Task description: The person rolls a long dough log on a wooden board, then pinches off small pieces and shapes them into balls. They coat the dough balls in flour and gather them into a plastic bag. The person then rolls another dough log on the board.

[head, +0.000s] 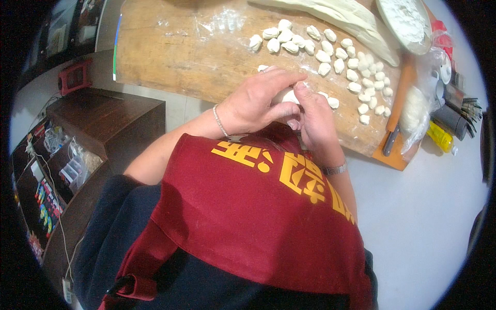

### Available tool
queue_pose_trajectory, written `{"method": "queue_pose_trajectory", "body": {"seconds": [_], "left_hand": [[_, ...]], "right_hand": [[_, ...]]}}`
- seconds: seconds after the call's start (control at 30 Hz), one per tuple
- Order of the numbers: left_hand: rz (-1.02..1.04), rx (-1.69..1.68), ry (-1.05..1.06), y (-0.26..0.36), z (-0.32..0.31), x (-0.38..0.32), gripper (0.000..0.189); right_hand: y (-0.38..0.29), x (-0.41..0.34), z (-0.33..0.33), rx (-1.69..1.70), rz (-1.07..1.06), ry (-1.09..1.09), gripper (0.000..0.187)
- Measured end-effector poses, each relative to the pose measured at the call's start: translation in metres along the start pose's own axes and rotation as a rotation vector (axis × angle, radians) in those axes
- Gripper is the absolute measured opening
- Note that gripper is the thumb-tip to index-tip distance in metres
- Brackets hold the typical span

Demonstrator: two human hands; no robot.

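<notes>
My left hand (255, 97), with a bracelet at its wrist, and my right hand (317, 116), with a metal watch band, meet at the near edge of a floured wooden board (174, 50). Between them is a pale piece of dough (289, 97), partly hidden by my fingers; both hands grip it. Small dough pieces (333, 102) lie just beyond my right hand, and another piece (262, 68) shows past my left knuckles. Farther back, several small dough lumps (325, 56) are scattered over the board. A long dough strip (341, 19) stretches along the far side.
At the far right stands a bowl of flour (405, 23). A brown wooden bar (402, 93), a dark-handled knife (390, 142) and a plastic bag with dough (414, 110) lie along the board's right end. Beyond them is a yellow bottle (441, 136). A dark wooden cabinet (112, 116) stands at left.
</notes>
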State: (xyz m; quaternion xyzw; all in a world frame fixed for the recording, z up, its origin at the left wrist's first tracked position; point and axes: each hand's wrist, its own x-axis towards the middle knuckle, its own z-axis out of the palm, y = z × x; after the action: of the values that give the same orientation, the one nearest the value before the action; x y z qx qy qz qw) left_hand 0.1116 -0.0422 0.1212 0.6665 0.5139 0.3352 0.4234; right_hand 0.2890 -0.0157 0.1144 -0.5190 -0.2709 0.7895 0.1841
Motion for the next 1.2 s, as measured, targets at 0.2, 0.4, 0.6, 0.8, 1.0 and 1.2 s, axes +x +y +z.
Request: {"method": "queue_pose_trajectory", "body": {"seconds": [0.2,0.4,0.6,0.8,1.0,1.2], "left_hand": [[-0.06,0.013,-0.152,0.002,-0.003,-0.002,0.039],[-0.008,0.026,-0.21,0.007,-0.004,0.003,0.032],[-0.012,-0.106,-0.136,0.02,0.004,0.008,0.026],[-0.086,-0.194,0.005,0.021,0.014,0.01,0.025],[-0.322,-0.061,0.029,0.011,0.015,0.013,0.026],[-0.004,-0.216,-0.119,0.008,0.015,0.009,0.025]], "right_hand": [[-0.01,-0.011,0.005,0.33,0.134,0.058,0.038],[-0.007,-0.019,-0.009,0.213,0.12,-0.141,0.034],[0.019,-0.024,-0.024,-0.28,-0.216,-0.115,0.02],[0.033,-0.025,-0.046,0.403,-0.147,-0.526,0.01],[0.029,-0.023,-0.054,0.558,-0.115,-0.032,0.058],[0.017,-0.033,-0.055,0.221,-0.103,-0.062,0.035]]}}
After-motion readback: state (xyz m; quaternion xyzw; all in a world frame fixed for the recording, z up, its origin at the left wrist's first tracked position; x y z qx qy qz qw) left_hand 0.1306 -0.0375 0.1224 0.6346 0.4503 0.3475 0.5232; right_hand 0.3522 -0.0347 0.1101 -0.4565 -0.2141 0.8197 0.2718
